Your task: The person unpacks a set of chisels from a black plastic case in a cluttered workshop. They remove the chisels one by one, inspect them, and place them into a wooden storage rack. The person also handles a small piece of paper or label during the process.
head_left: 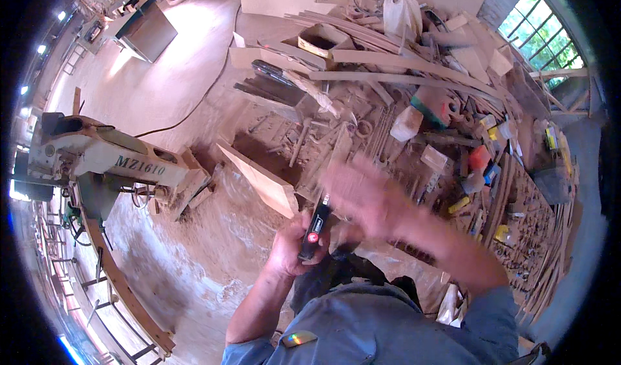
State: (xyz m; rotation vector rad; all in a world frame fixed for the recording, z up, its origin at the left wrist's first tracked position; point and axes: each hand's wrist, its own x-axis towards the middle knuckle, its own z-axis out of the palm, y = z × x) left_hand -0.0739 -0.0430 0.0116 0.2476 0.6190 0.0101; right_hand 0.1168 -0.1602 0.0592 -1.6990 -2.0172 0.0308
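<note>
My left hand [290,243] is closed around a slim black tool [315,229] with a round red mark on its side. A small silvery part shows at the tool's upper end; its exact kind is unclear. Just above and to the right, my right hand [369,193] is smeared by motion near that silvery end. Whether its fingers hold anything cannot be made out. A pale wooden board [264,178] stands on edge just beyond my left hand, at the front of a dusty, cluttered workbench [275,129].
A large machine [123,151] stands at the left, with a curved wooden piece [123,287] below it. Long wooden strips [401,61], an open-topped box [323,38], a white plastic bag [401,12] and many small parts crowd the bench. A barred window [540,32] is at far right.
</note>
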